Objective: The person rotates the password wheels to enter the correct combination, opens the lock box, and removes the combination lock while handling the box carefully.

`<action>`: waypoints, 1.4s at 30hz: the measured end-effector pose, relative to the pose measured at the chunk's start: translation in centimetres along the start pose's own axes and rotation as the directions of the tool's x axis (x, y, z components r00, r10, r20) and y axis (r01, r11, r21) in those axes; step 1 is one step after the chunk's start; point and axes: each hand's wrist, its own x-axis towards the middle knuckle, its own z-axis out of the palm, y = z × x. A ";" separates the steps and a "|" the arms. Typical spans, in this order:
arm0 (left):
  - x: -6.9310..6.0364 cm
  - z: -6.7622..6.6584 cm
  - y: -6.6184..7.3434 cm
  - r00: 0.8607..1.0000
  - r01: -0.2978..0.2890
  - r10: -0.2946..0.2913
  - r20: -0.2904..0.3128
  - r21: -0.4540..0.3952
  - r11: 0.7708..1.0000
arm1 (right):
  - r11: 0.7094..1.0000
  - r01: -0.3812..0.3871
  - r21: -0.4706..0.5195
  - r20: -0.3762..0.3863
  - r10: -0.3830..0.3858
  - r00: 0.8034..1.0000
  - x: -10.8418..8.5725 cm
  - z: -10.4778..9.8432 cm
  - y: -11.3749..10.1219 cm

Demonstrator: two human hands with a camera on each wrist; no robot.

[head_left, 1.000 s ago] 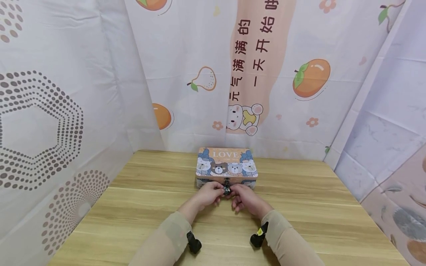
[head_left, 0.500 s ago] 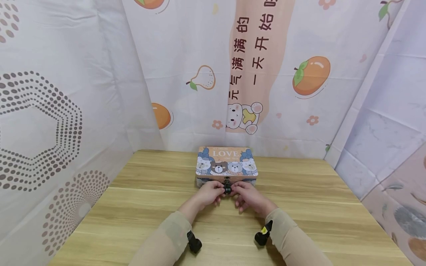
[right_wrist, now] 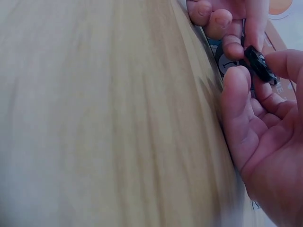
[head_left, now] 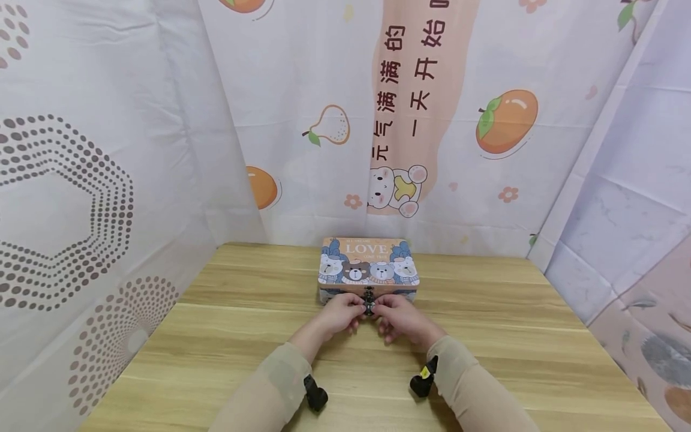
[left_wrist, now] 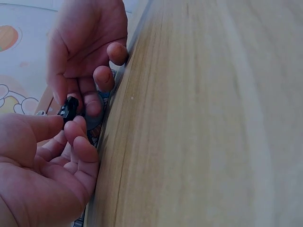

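Note:
A small black combination padlock [head_left: 369, 305] hangs at the front clasp of a tin box [head_left: 369, 261] printed with bears and the word LOVE. The box's lid is down. My left hand [head_left: 340, 313] pinches the padlock's left side between thumb and fingers. From the other side, my right hand [head_left: 405, 321] holds it with thumb and index finger. In the left wrist view the padlock [left_wrist: 69, 109] sits between both sets of fingertips, tilted. The right wrist view shows the padlock [right_wrist: 260, 65] under my right thumb; its dial digits cannot be read.
The box stands near the back edge of a wooden table [head_left: 259, 366]. Printed curtains [head_left: 302, 78] hang close behind it and along both sides. A small black camera is strapped to each wrist.
My right hand drew slightly back to the right, then came in again at the padlock. My left hand stays nearly still, and the box keeps its place.

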 end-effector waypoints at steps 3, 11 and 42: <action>0.0 0.1 0.0 1.000 0.021 -0.021 -0.001 -0.028 0.999 | 1.000 -0.007 -0.003 0.004 0.007 1.000 0.1 0.2 0.0; -0.1 0.2 0.0 0.998 0.067 -0.067 0.003 -0.077 0.995 | 1.000 -0.022 -0.004 -0.006 0.022 1.000 0.4 0.3 0.1; -0.3 0.3 0.2 0.999 0.045 -0.046 -0.019 -0.045 0.998 | 1.000 0.010 -0.004 -0.023 -0.010 1.000 0.4 0.5 0.5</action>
